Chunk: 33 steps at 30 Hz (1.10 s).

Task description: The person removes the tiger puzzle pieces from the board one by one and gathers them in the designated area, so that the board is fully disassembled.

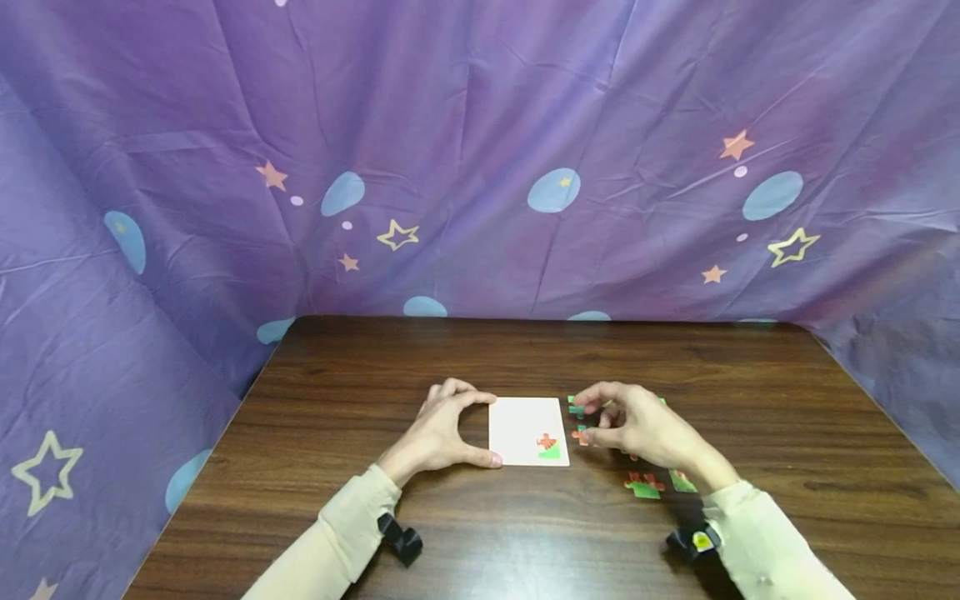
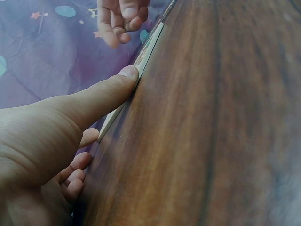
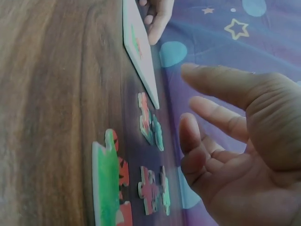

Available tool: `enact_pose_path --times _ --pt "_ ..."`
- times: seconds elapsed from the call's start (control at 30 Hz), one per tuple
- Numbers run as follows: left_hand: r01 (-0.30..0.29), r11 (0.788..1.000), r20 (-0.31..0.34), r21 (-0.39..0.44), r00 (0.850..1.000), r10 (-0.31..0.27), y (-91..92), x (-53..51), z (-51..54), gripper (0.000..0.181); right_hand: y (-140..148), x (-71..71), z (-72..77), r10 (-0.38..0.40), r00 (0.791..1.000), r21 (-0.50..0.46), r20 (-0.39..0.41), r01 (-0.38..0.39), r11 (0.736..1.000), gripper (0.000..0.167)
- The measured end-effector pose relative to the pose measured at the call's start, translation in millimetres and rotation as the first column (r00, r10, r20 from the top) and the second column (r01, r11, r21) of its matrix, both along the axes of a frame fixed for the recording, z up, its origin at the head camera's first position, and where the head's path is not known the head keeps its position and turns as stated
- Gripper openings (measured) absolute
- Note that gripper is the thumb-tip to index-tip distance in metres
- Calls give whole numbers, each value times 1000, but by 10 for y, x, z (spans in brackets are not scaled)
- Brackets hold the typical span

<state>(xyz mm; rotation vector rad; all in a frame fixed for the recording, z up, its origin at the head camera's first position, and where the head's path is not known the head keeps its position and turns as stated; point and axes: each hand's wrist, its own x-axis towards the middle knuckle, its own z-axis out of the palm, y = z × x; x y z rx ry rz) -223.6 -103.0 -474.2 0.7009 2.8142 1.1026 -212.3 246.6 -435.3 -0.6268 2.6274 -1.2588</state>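
A white square puzzle board (image 1: 517, 425) lies on the table, with a red and green puzzle piece (image 1: 550, 450) in its lower right corner. My left hand (image 1: 442, 429) holds the board's left side, thumb at the near corner and forefinger at the far one. In the left wrist view the thumb (image 2: 110, 92) lies against the board's edge. My right hand (image 1: 648, 427) hovers over loose puzzle pieces right of the board, fingers loosely bent with nothing between them. Near its fingertips are a teal piece (image 1: 575, 408) and an orange-red piece (image 1: 580, 434).
Nearer me lie a red and green piece (image 1: 645, 485) and another green piece (image 1: 682, 481). More pieces (image 3: 148, 190) show in the right wrist view, partly hidden by the hand in the head view. A purple curtain (image 1: 465, 167) hangs behind the brown wooden table (image 1: 375, 358).
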Motion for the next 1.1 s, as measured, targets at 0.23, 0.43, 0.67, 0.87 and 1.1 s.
enact_pose_path --times 0.23,0.43,0.67,0.87,1.1 --pt "2 1000 17 -1 1000 -2 -6 3 1 95 -47 5 3 -5 1000 -57 -2 5 998 54" --pt "3 1000 12 4 1000 -3 -7 3 0 95 -101 1 -9 25 999 -75 -31 -27 997 55" --pt "11 1000 0 4 1000 -11 14 4 -25 94 -156 51 -54 24 999 -70 -26 -26 997 52" --pt "8 1000 12 9 1000 -8 12 10 -9 95 -223 76 -88 15 999 -25 -46 -17 1000 51" --pt "4 1000 12 12 1000 -4 1 5 0 94 -324 51 -133 49 997 -18 -65 -50 999 48"
